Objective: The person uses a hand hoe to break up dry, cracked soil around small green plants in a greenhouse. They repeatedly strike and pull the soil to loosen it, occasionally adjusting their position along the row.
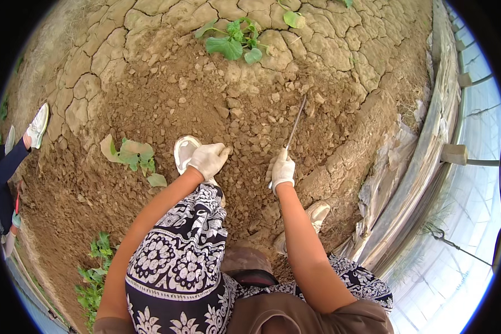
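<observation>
My right hand [282, 170], in a white work glove, is closed around the handle of a hand tool with a thin metal shaft [297, 121]. The tool's far end meets the crumbled brown soil [250, 167], and clods hide the shape of its tip. In a matching glove, my left hand [208, 160] hovers by my left shoe [185, 151] with its fingers curled in. Whether anything sits between those fingertips is hidden. Left of that shoe, a wilted plant [133, 153] with pale, drooping leaves lies on the loose earth.
Ahead, a green leafy plant [233, 41] grows from cracked dry ground [334, 37]. More foliage [95, 267] stands at lower left. Another person's shoe [38, 125] and gloved hand with a red-handled tool [17, 200] appear far left. Plastic sheeting [421, 137] borders the right.
</observation>
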`<action>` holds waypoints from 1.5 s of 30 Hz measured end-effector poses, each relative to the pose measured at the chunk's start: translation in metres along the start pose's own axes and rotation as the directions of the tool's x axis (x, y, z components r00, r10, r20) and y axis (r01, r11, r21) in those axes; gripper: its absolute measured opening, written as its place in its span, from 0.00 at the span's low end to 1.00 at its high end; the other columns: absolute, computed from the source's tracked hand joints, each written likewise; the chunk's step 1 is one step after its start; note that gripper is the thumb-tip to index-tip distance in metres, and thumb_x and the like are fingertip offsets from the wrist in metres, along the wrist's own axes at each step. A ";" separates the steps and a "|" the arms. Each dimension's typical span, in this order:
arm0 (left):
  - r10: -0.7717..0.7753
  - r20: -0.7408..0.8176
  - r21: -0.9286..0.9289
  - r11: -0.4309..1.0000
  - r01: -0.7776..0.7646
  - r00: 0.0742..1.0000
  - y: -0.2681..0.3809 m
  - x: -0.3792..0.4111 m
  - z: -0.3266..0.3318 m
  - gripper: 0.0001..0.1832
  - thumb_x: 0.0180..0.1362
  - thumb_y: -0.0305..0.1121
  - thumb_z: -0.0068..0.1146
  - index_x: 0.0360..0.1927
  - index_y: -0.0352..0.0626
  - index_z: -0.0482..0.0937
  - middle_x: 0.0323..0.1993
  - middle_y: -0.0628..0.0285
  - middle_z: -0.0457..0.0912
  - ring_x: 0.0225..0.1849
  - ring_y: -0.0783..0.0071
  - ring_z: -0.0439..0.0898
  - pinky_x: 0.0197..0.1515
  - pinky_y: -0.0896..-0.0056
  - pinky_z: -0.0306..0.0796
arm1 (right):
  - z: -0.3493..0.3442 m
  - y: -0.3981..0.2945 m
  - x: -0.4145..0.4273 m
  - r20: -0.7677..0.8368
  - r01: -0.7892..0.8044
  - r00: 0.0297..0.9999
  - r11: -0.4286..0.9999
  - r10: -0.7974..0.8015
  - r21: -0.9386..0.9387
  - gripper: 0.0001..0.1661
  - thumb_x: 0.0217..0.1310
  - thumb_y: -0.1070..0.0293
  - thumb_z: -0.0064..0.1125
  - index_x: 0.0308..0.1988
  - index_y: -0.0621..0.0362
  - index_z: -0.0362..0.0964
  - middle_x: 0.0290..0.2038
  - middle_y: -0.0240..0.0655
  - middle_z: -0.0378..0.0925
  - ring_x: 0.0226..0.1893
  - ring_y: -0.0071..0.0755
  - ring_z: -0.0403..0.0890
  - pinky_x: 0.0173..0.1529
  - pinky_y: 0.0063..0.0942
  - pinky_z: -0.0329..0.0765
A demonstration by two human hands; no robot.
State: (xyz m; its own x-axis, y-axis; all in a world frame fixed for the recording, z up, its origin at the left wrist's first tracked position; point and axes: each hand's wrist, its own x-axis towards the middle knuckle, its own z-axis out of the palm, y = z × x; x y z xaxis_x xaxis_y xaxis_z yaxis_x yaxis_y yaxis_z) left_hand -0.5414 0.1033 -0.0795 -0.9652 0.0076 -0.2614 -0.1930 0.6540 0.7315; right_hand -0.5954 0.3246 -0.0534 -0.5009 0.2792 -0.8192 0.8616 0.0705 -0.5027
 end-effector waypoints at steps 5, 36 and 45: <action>0.017 -0.030 0.009 1.000 -0.017 0.999 0.001 0.003 0.006 0.17 0.63 0.43 0.50 0.25 0.41 0.75 0.22 0.48 0.77 0.27 0.48 0.78 0.32 0.52 0.71 | -0.064 0.072 -0.033 0.034 0.217 0.976 0.963 -0.215 -0.160 0.28 0.70 0.44 0.43 0.26 0.57 0.66 0.14 0.30 0.65 0.08 0.25 0.64 0.12 0.26 0.64; 0.048 -0.087 -0.018 0.999 -0.049 0.995 0.002 0.002 0.002 0.12 0.60 0.38 0.55 0.25 0.42 0.77 0.21 0.53 0.79 0.24 0.53 0.79 0.28 0.56 0.72 | 0.013 -0.137 0.053 0.002 0.253 0.967 0.954 -0.256 0.161 0.33 0.71 0.38 0.33 0.25 0.53 0.63 0.14 0.27 0.61 0.10 0.24 0.61 0.12 0.26 0.62; 0.000 -0.024 -0.004 1.000 0.000 1.000 0.001 0.002 -0.001 0.19 0.64 0.45 0.49 0.24 0.42 0.75 0.23 0.51 0.79 0.27 0.50 0.79 0.33 0.54 0.73 | 0.036 -0.018 -0.002 0.117 -0.039 0.992 0.999 0.040 -0.011 0.32 0.71 0.41 0.36 0.25 0.57 0.62 0.13 0.30 0.62 0.06 0.29 0.61 0.10 0.29 0.62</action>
State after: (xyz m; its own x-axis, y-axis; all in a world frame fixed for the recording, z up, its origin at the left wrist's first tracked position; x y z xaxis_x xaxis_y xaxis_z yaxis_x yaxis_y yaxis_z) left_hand -0.5435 0.1028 -0.0783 -0.9692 -0.0110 -0.2461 -0.1938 0.6510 0.7339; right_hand -0.6134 0.2883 -0.0529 -0.4724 0.1676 -0.8653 0.8812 0.0697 -0.4676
